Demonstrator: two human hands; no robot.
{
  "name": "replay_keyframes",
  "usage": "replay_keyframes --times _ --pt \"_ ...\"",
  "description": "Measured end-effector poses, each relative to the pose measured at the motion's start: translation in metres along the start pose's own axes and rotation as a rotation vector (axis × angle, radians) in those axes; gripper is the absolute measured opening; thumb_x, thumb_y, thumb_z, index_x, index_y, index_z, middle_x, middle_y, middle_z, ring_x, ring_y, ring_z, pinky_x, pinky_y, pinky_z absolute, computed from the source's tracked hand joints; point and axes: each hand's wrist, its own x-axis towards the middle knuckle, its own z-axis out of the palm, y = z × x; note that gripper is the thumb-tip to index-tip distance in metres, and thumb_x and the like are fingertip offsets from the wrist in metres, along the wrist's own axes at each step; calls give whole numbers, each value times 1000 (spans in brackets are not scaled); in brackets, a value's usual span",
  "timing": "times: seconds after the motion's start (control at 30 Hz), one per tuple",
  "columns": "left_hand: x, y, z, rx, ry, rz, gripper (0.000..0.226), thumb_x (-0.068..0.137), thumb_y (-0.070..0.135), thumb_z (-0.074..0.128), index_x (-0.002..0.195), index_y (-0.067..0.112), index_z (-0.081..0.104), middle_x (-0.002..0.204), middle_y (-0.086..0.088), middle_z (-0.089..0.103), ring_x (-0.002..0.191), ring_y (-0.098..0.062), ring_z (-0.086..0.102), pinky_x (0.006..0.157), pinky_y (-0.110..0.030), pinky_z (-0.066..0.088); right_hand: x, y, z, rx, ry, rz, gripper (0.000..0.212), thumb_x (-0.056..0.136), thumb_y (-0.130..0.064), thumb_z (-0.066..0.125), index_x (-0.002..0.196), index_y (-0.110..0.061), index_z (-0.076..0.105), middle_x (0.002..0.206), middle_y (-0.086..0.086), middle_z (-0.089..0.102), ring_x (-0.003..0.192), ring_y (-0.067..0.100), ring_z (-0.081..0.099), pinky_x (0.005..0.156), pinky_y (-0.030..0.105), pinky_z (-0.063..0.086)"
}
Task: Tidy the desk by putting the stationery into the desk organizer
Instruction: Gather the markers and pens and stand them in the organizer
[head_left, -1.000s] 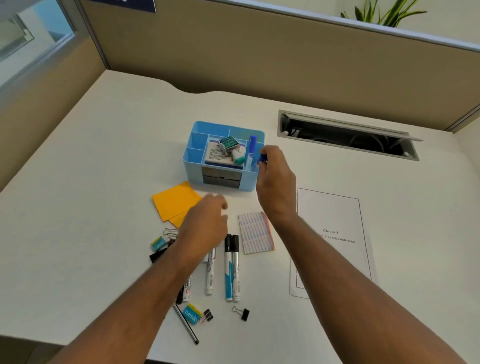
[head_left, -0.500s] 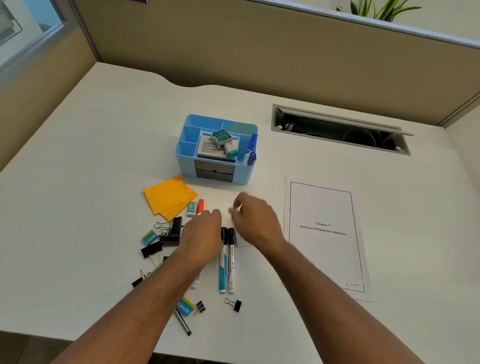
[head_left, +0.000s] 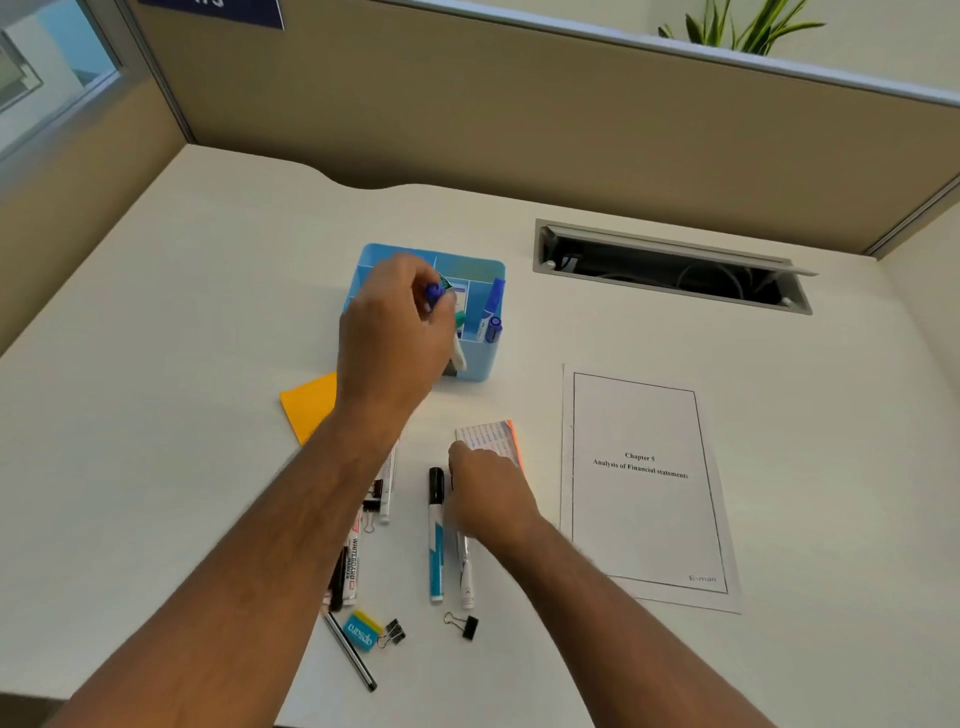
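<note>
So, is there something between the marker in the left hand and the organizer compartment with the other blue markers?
Nothing visible blocks it. The left hand holds a blue-capped marker above the blue organizer. The right-side compartment holds two blue markers and seems to have room beside them.

The printed sheet (head_left: 644, 488), just right of the right grip (head_left: 491, 499), reads "Chapter 5", "Analysis of Financial statements" and "E-mail" (low in its corner). A marker (head_left: 353, 564) under the left forearm reads "WHITEBOARD". Other labels stay illegible.
</note>
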Motion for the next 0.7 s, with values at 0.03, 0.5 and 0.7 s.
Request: replay_keyframes --times 0.03,0.5,0.7 --pt "6 3 0 -39 49 31 21 91 27 68 102 13 59 99 -3 66 94 -17 66 66 -4 47 0 0 0 7 4 3 21 87 -12 61 94 -17 41 84 5 53 76 25 53 65 35 46" --pt "22 -21 68 262 -200 153 26 92 34 66 109 15 68 107 -6 70 101 -22 58 84 -38 52 3 21 -43 364 300 144 18 84 -11 57 100 -19 52 96 2 58 79 23 56 60 29 37" --pt "25 -31 60 239 -291 198 30 95 27 62 122 14 67 120 -9 68 111 -25 56 91 -39 48 20 30 -98 549 859 112 20 93 -7 58 109 -17 51 102 1 56 84 14 58 65 16 45"
